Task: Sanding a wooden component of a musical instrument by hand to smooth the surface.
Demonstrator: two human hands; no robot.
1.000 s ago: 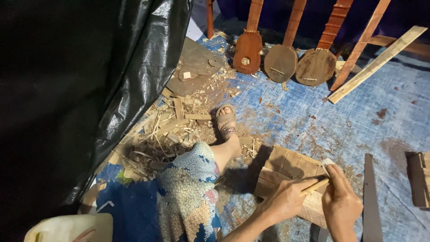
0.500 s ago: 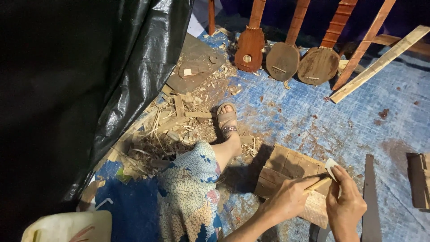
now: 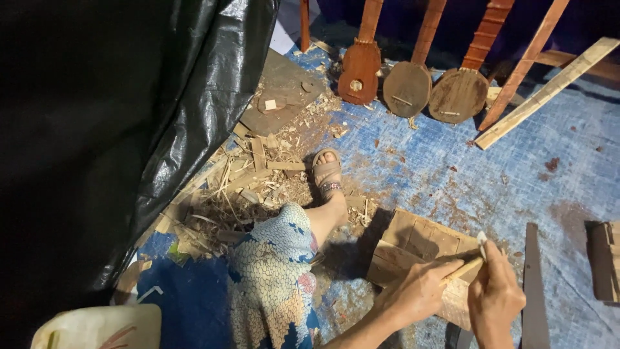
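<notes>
Black plastic sheeting (image 3: pixel 129 129) fills the left side, with a pale plastic jug (image 3: pixel 97 326) at the bottom left corner. Next right — a heap of pale wood shavings and offcuts (image 3: pixel 252 181) on the blue woven tarp floor (image 3: pixel 452 168). Person's leg in blue patterned cloth (image 3: pixel 271 278), foot in a tan sandal (image 3: pixel 327 171) planted by the shavings. At top, three round-bodied brown wooden string instruments (image 3: pixel 408 84) lean upright, a long pale wooden plank (image 3: pixel 549 90) slanting just right of them.

Left hand (image 3: pixel 416 291) is closed around a thin light wooden stick (image 3: pixel 462 269), pinning it over a slatted brown wooden block (image 3: pixel 420 245) on the floor; stick angles up to the right. Right hand (image 3: pixel 496 297) pinches a small white scrap, likely sandpaper (image 3: pixel 482 237), fingers curled shut on it, pressed against the stick's upper end. Hands just beside each other, both on the stick. Dark flat saw blade (image 3: pixel 533 284) lies just right of the right hand; a dark wooden piece (image 3: pixel 604 258) sits at the right edge.
</notes>
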